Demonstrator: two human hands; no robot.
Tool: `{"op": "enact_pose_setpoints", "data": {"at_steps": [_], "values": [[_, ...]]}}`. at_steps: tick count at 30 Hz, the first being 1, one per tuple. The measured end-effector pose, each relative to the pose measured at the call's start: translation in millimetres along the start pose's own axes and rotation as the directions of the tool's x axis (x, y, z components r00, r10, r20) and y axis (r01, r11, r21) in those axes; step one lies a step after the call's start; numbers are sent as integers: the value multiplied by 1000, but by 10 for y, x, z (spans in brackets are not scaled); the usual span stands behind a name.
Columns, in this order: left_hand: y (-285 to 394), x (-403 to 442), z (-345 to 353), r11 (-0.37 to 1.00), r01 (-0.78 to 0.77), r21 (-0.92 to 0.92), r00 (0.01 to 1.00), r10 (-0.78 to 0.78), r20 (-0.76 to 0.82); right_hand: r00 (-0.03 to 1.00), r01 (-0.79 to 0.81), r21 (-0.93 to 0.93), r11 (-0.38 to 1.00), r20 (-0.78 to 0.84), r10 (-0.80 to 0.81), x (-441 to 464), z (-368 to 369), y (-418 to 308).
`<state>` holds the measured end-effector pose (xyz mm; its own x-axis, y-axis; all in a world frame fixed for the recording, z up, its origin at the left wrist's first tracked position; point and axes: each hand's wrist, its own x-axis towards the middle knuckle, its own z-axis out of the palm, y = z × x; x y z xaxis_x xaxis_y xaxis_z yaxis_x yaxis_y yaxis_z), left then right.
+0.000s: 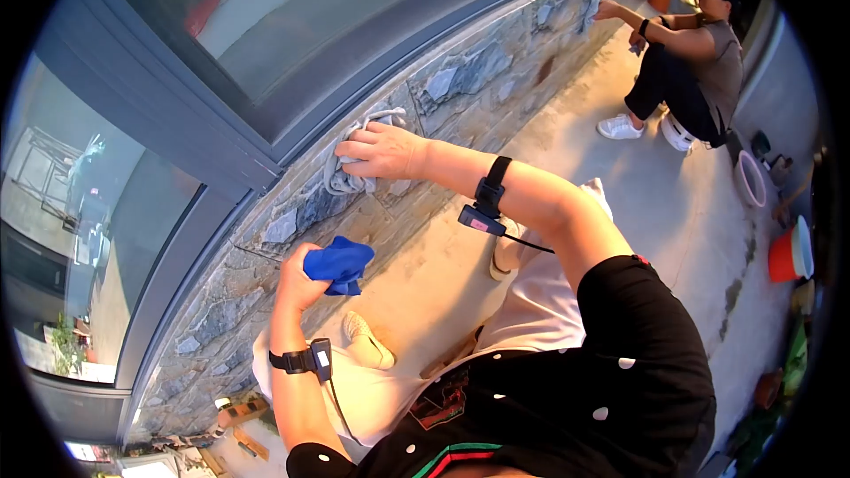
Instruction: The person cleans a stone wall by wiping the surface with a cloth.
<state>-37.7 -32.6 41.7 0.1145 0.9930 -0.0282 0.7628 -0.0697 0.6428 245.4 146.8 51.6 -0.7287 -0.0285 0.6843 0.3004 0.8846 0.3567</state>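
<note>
My right hand presses a grey cloth against the upper part of the stone wall, just below the window frame. The cloth is bunched and sticks out around the fingers. Lower and to the left, my left hand is closed round a crumpled blue cloth, held a little in front of the stones. Both wrists carry black straps with small boxes and cables.
Large windows in a grey frame run above the wall. At the upper right a person sits low, one hand holding a cloth on the wall. A pink basin and a red bucket stand on the right.
</note>
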Motion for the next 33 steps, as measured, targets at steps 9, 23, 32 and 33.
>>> {"op": "enact_pose_setpoints", "data": {"at_steps": [9,23,32,33], "values": [[797,337,-485,871,-355,341,809,469,-356,921,-370,39,928,-118,372,-943,-244,529],[672,1264,-265,592,-582,558,593,778,-208,236,-826,447,344,-279,931,-1339,-10,648],[921,1329,-367,500,-582,641,657,754,9,-85,-874,455,170,-488,869,-1831,-309,1749],[932,1342,-358,509,-583,633,657,754,-1,-181,-890,454,50,-452,874,-1929,-394,1961]]}}
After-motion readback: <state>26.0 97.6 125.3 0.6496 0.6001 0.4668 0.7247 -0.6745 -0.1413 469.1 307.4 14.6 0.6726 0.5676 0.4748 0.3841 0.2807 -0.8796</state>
